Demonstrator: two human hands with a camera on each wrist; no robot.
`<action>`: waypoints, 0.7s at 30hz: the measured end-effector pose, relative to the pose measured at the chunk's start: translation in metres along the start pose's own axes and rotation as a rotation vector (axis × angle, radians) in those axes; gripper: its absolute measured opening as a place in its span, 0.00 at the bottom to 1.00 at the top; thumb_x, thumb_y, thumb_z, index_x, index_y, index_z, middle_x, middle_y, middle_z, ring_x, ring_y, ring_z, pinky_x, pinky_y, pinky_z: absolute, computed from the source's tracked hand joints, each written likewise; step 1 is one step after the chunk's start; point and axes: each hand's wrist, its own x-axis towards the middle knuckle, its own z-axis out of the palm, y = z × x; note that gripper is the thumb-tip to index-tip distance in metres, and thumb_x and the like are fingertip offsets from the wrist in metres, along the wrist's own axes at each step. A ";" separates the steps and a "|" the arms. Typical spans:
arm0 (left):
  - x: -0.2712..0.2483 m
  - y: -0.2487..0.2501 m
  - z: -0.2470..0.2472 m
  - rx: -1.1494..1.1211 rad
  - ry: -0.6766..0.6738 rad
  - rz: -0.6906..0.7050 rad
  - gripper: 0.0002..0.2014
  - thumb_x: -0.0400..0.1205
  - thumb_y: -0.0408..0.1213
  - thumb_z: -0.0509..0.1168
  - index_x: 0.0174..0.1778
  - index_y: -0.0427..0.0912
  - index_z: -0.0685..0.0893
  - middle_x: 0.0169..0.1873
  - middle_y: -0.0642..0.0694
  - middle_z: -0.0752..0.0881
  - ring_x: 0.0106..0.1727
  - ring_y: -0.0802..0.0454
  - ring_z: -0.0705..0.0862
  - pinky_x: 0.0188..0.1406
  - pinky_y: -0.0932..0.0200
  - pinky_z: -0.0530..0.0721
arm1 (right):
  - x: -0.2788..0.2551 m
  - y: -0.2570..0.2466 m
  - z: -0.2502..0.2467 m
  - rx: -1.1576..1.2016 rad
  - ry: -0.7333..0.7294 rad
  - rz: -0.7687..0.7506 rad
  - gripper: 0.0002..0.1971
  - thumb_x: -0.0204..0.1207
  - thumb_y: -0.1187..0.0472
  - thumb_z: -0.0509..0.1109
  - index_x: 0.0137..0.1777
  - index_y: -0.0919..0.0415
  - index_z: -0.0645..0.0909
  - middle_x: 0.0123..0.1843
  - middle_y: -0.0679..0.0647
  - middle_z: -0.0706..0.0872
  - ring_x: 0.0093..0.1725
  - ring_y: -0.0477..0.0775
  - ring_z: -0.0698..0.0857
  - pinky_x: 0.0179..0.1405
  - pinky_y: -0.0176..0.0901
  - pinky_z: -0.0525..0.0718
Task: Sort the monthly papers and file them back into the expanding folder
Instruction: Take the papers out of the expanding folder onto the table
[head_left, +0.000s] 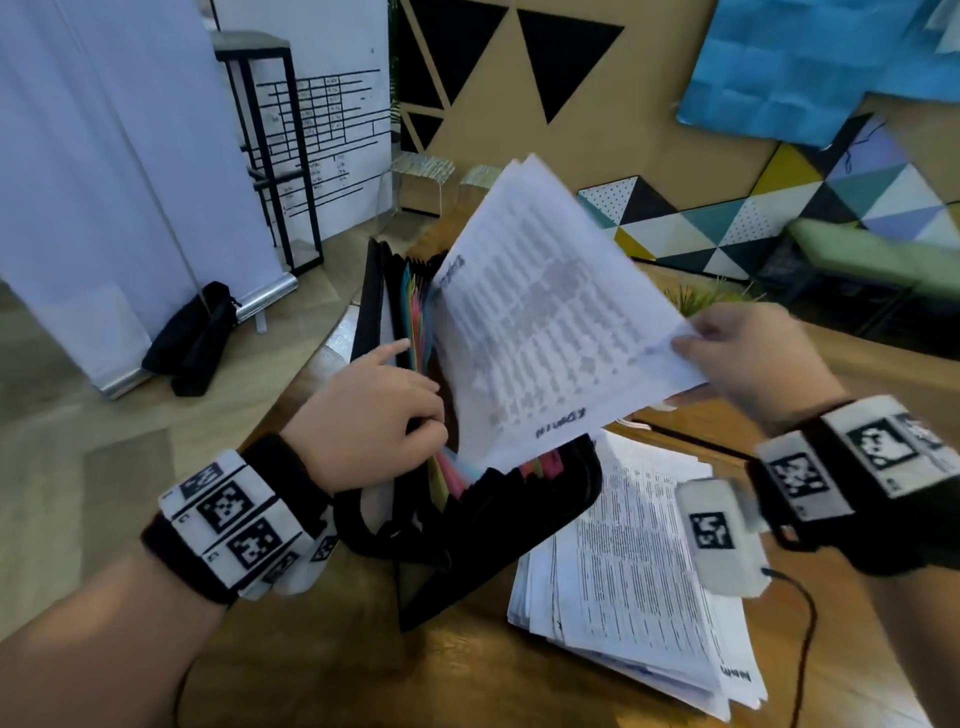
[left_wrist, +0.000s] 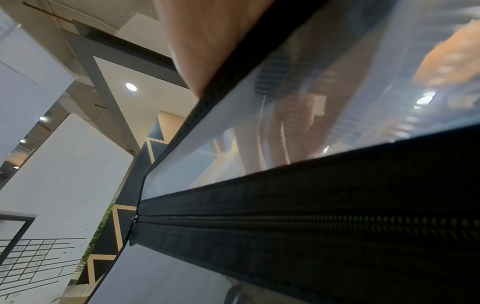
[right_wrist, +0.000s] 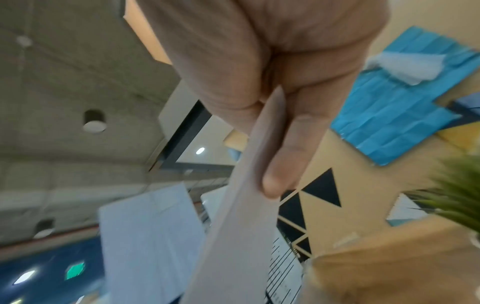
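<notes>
Wooden table fills the head view, under a black expanding folder standing open. The left hand reaches into its coloured dividers, forefinger out; its grasp is hidden. The right hand pinches blurred printed sheets above the folder. A paper stack lies beside it.

Left wrist view: zipper fabric, translucent ribbed plastic.

Right wrist view: thumb and fingers clamp the sheets' edge.

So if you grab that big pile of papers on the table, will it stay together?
Probably not: the pile of papers looks loose and fanned at its edges, so sheets may slide apart. It would likely sag, as the sheets pinched by the right hand already curve.
</notes>
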 end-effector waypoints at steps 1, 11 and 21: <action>0.002 0.000 -0.002 0.019 -0.026 0.013 0.25 0.77 0.49 0.47 0.30 0.46 0.88 0.33 0.55 0.88 0.44 0.60 0.86 0.77 0.71 0.40 | 0.001 0.014 -0.009 0.090 0.030 0.023 0.07 0.79 0.67 0.65 0.39 0.62 0.80 0.40 0.57 0.84 0.31 0.53 0.87 0.26 0.43 0.88; 0.026 0.019 -0.022 0.281 -0.429 -0.015 0.22 0.85 0.48 0.43 0.75 0.62 0.68 0.59 0.61 0.84 0.53 0.59 0.79 0.64 0.59 0.62 | -0.058 0.197 0.026 0.576 0.148 0.537 0.12 0.80 0.73 0.61 0.36 0.64 0.78 0.37 0.60 0.81 0.31 0.50 0.83 0.19 0.30 0.82; 0.043 0.034 -0.024 0.458 -0.575 0.039 0.25 0.88 0.45 0.41 0.82 0.63 0.45 0.58 0.60 0.80 0.49 0.58 0.72 0.52 0.59 0.60 | -0.102 0.284 0.106 -0.232 -0.125 0.666 0.10 0.81 0.62 0.57 0.51 0.63 0.80 0.47 0.63 0.84 0.46 0.62 0.83 0.49 0.51 0.83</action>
